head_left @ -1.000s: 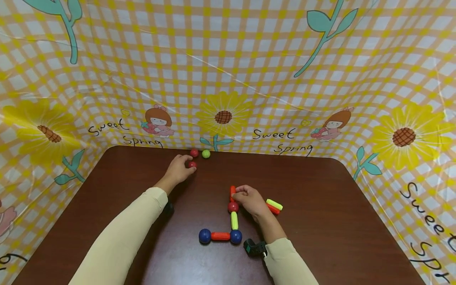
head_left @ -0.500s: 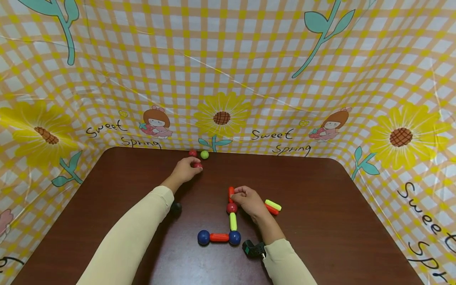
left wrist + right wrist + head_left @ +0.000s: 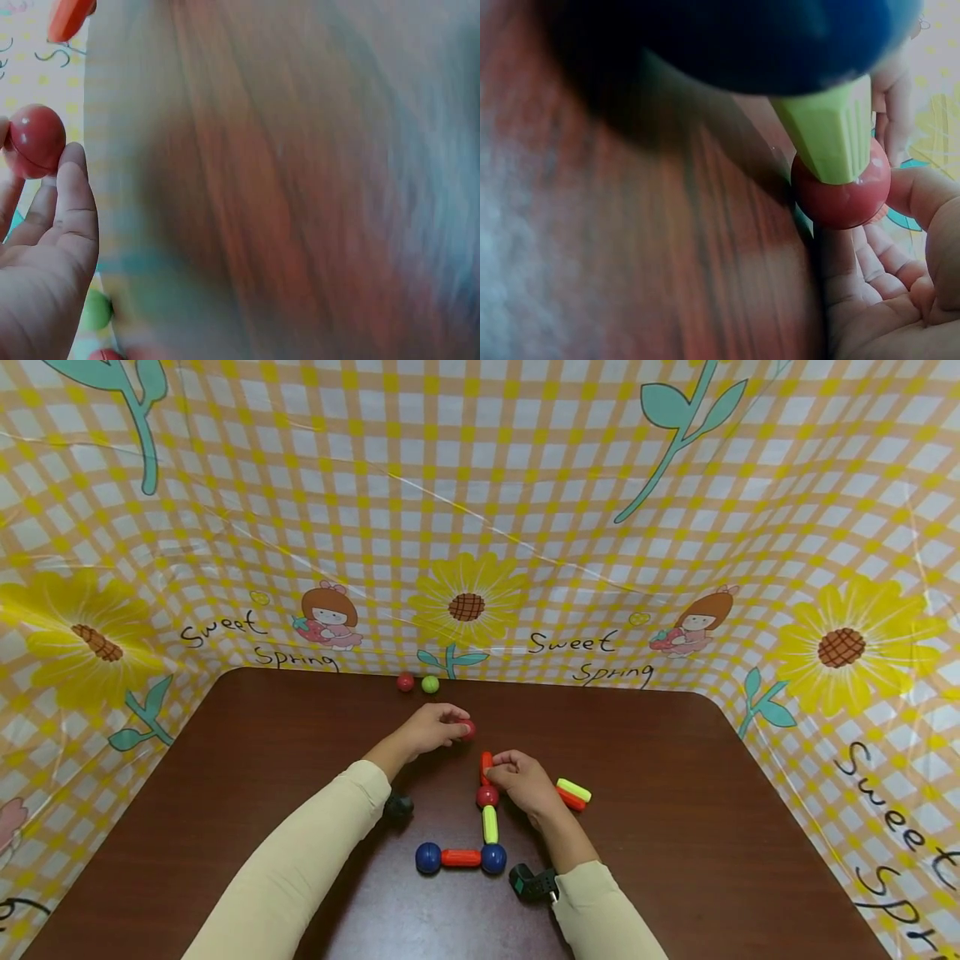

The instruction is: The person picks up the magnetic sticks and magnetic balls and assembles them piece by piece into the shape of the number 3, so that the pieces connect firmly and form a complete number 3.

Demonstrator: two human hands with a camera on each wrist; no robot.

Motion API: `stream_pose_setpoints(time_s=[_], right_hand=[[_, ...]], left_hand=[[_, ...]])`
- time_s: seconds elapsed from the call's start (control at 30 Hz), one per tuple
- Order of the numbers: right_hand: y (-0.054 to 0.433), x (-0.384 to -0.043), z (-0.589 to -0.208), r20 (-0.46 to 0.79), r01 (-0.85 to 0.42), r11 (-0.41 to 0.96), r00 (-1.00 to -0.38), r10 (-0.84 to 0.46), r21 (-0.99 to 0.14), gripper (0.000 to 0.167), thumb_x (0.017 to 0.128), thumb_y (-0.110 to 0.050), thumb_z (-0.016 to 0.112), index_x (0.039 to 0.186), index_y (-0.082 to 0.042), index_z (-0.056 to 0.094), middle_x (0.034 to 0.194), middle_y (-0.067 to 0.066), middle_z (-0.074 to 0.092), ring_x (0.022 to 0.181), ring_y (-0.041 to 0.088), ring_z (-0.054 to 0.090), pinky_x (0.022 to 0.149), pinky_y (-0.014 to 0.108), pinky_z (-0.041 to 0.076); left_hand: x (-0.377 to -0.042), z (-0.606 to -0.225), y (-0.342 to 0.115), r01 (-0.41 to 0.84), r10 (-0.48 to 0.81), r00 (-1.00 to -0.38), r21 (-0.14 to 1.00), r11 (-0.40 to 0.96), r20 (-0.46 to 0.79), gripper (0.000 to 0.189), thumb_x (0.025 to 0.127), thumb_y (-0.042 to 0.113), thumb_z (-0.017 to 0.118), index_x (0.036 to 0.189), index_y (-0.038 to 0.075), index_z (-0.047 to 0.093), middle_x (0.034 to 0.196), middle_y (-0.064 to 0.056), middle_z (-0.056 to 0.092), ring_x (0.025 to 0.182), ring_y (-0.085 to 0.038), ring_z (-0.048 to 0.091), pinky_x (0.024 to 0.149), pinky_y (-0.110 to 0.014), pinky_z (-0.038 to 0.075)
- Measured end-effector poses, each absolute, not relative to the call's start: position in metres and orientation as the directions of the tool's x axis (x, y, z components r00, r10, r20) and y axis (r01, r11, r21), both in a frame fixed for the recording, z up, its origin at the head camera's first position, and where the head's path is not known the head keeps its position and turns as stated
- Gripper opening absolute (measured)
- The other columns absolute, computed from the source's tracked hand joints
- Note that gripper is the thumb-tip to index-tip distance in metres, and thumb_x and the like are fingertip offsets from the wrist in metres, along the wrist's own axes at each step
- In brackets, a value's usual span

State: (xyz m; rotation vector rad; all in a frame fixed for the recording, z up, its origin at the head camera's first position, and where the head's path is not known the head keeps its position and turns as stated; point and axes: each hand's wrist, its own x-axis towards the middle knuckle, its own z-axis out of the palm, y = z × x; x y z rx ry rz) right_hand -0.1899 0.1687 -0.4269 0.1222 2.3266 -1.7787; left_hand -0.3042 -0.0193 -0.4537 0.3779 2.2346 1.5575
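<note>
At worktop (image 3: 637, 877) centre: both hands occupied, both grips pinching.
Left hand (image 3: 429, 729) pinches a red ball (image 3: 468, 729), at 11 o'clock from an orange-red stick and apart from it. Right hand (image 3: 527, 787) pinches that orange-red stick (image 3: 486, 762), its 6 o'clock end at a second red ball (image 3: 487, 797). Yellow-green stick (image 3: 491, 825) continues toward 6 o'clock, meeting a blue ball (image 3: 493, 858).

2 cream sleeves (image 3: 288, 864), black wrist-cameras (image 3: 531, 883)

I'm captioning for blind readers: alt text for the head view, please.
A person's left hand pinches a red ball, the right hand a red rod ending a bent chain of rods and balls on a table; another red ball and a green ball lie beyond.
</note>
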Motion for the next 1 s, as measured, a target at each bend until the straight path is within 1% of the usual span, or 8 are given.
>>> stream_pose_setpoints(time_s=[0.27, 0.43, 0.57, 0.63, 0.77, 0.87, 1.0], right_hand=[[0.169, -0.192, -0.430, -0.214, 0.190, 0.259, -0.974, -0.069, -0.947, 0.026, 0.093, -0.006, 0.062, 0.113, 0.010, 0.056, 0.089, 0.014, 0.068, 0.077, 0.017, 0.058, 0.076, 0.034, 0.046], [0.172, -0.199, -0.443, -0.201, 0.182, 0.241, -0.978, -0.057, -0.953, 0.024, 0.092, -0.006, 0.064, 0.111, 0.008, 0.058, 0.086, 0.011, 0.067, 0.075, 0.017, 0.058, 0.073, 0.033, 0.047], [0.174, -0.204, -0.454, -0.203, 0.185, 0.243, -0.978, -0.051, -0.952, 0.024, 0.093, -0.007, 0.064, 0.110, 0.008, 0.058, 0.084, 0.009, 0.067, 0.074, 0.017, 0.058, 0.072, 0.033, 0.047], [0.173, -0.205, -0.453, -0.220, 0.203, 0.249, -0.975, -0.044, -0.947, 0.024, 0.093, -0.008, 0.064, 0.111, 0.007, 0.059, 0.085, 0.010, 0.067, 0.075, 0.018, 0.058, 0.073, 0.033, 0.047], [0.175, -0.209, -0.466, -0.204, 0.191, 0.243, -0.979, -0.028, -0.951, 0.024, 0.091, -0.011, 0.067, 0.109, 0.004, 0.060, 0.083, 0.008, 0.066, 0.074, 0.017, 0.058, 0.070, 0.030, 0.046], [0.176, -0.210, -0.468, -0.196, 0.185, 0.239, -0.980, -0.023, -0.953, 0.024, 0.090, -0.010, 0.067, 0.108, 0.004, 0.061, 0.083, 0.008, 0.067, 0.073, 0.017, 0.059, 0.069, 0.029, 0.047], [0.176, -0.210, -0.469, -0.195, 0.185, 0.241, -0.981, -0.019, -0.953, 0.022, 0.090, -0.009, 0.067, 0.107, 0.004, 0.061, 0.081, 0.007, 0.066, 0.073, 0.016, 0.059, 0.069, 0.029, 0.047]], left_hand=[[-0.298, -0.454, -0.007, -0.044, 0.450, -0.874, 0.952, 0.302, -0.183, 0.031, 0.098, 0.021, 0.065, 0.125, 0.005, 0.065, 0.109, -0.008, 0.069, 0.099, -0.023, 0.066, 0.083, -0.034, 0.054], [-0.297, -0.455, -0.001, -0.063, 0.473, -0.860, 0.959, 0.275, -0.192, 0.030, 0.098, 0.018, 0.064, 0.123, 0.003, 0.066, 0.105, -0.008, 0.070, 0.096, -0.023, 0.066, 0.080, -0.033, 0.054], [-0.295, -0.455, 0.002, -0.069, 0.480, -0.853, 0.957, 0.280, -0.202, 0.029, 0.098, 0.019, 0.064, 0.123, 0.004, 0.066, 0.105, -0.007, 0.070, 0.095, -0.021, 0.065, 0.078, -0.033, 0.054], [-0.295, -0.455, 0.003, -0.072, 0.481, -0.852, 0.956, 0.284, -0.207, 0.030, 0.098, 0.020, 0.064, 0.123, 0.005, 0.066, 0.105, -0.006, 0.069, 0.095, -0.022, 0.065, 0.078, -0.033, 0.054], [-0.294, -0.456, 0.005, -0.081, 0.475, -0.852, 0.952, 0.295, -0.220, 0.030, 0.098, 0.020, 0.063, 0.123, 0.005, 0.066, 0.104, -0.006, 0.068, 0.092, -0.020, 0.064, 0.077, -0.033, 0.054], [-0.294, -0.456, 0.005, -0.077, 0.473, -0.852, 0.949, 0.306, -0.222, 0.031, 0.098, 0.021, 0.063, 0.125, 0.005, 0.065, 0.107, -0.006, 0.067, 0.091, -0.019, 0.064, 0.077, -0.033, 0.054], [-0.290, -0.457, 0.000, -0.073, 0.470, -0.853, 0.944, 0.323, -0.227, 0.032, 0.099, 0.023, 0.062, 0.127, 0.007, 0.063, 0.112, -0.006, 0.067, 0.094, -0.019, 0.066, 0.078, -0.033, 0.053]])
